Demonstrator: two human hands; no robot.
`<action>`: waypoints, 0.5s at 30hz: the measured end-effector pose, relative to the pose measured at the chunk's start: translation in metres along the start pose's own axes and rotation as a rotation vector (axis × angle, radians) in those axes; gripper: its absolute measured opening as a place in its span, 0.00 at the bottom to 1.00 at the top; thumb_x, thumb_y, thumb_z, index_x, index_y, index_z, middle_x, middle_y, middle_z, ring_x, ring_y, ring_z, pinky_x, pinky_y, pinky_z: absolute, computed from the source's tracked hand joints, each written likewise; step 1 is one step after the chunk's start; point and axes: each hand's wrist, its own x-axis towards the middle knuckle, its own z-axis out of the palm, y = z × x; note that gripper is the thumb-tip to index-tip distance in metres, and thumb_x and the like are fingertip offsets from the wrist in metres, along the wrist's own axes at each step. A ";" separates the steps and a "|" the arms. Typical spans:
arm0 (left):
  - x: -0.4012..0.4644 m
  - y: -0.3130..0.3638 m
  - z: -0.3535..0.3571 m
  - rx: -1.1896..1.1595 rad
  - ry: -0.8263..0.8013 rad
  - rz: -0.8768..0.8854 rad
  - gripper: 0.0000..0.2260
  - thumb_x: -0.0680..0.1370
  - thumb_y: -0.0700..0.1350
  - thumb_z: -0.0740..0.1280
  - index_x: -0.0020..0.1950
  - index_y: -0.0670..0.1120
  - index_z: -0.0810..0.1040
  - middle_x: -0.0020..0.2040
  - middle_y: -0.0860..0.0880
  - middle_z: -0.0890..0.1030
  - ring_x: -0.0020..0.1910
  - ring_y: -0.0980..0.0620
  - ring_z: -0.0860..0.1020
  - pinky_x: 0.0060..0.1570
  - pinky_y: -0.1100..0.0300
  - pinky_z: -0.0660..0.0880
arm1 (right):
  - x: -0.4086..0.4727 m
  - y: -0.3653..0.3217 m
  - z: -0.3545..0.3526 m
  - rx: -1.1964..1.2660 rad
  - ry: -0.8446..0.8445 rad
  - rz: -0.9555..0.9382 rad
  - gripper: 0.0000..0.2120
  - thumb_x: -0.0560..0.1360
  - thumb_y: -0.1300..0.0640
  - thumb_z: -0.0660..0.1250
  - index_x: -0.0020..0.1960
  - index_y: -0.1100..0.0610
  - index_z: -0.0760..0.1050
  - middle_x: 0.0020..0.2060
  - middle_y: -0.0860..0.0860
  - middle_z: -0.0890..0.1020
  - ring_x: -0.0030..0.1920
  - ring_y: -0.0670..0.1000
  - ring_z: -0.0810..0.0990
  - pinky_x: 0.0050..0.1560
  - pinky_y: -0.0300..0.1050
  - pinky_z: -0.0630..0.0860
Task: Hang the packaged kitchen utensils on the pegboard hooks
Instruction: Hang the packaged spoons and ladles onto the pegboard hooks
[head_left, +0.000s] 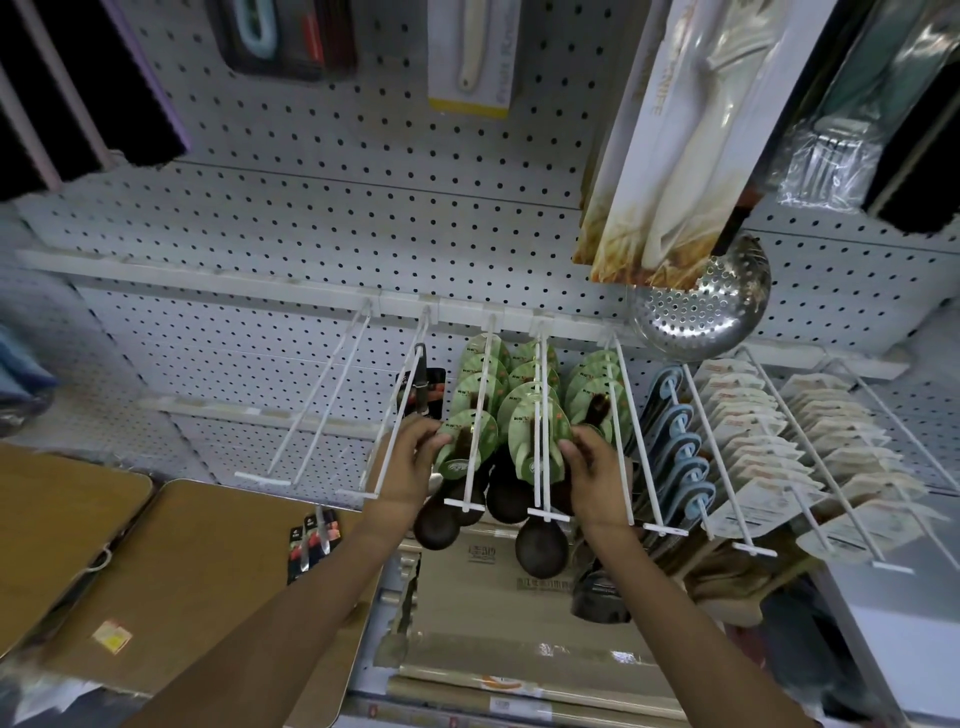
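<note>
Our left hand (415, 457) pinches one green-carded wooden spoon (457, 457) on its pegboard hook (475, 441); our right hand (592, 467) clamps the neighbouring spoon card (532, 441). Both hooks run lengthwise toward us, between our grips.

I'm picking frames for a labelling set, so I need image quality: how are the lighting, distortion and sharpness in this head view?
Head view: strong wide-angle bending, the pegboard rails curve; light is dim and flat, with glare on the metal skimmer; the centre is sharp around the left hand, right hand and green-carded spoons; corners go dark and soft.
</note>
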 end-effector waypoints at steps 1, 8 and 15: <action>0.000 0.000 -0.001 -0.009 -0.013 -0.010 0.05 0.79 0.39 0.69 0.43 0.42 0.79 0.40 0.53 0.77 0.39 0.61 0.76 0.38 0.72 0.69 | -0.003 -0.004 -0.001 0.024 -0.004 0.002 0.17 0.80 0.67 0.61 0.38 0.49 0.68 0.34 0.46 0.71 0.35 0.37 0.72 0.38 0.31 0.65; -0.001 0.005 0.004 -0.074 -0.068 -0.045 0.15 0.80 0.45 0.68 0.37 0.61 0.75 0.38 0.55 0.76 0.36 0.59 0.75 0.34 0.70 0.73 | -0.021 -0.009 0.002 0.092 -0.055 0.007 0.20 0.80 0.69 0.60 0.35 0.53 0.60 0.31 0.46 0.61 0.31 0.40 0.62 0.33 0.34 0.59; 0.000 0.002 0.006 -0.055 -0.087 0.014 0.08 0.76 0.58 0.64 0.37 0.62 0.74 0.36 0.61 0.75 0.35 0.60 0.71 0.40 0.49 0.78 | -0.018 -0.007 0.007 0.089 -0.045 0.033 0.19 0.80 0.69 0.60 0.35 0.54 0.59 0.32 0.49 0.59 0.32 0.42 0.57 0.35 0.33 0.58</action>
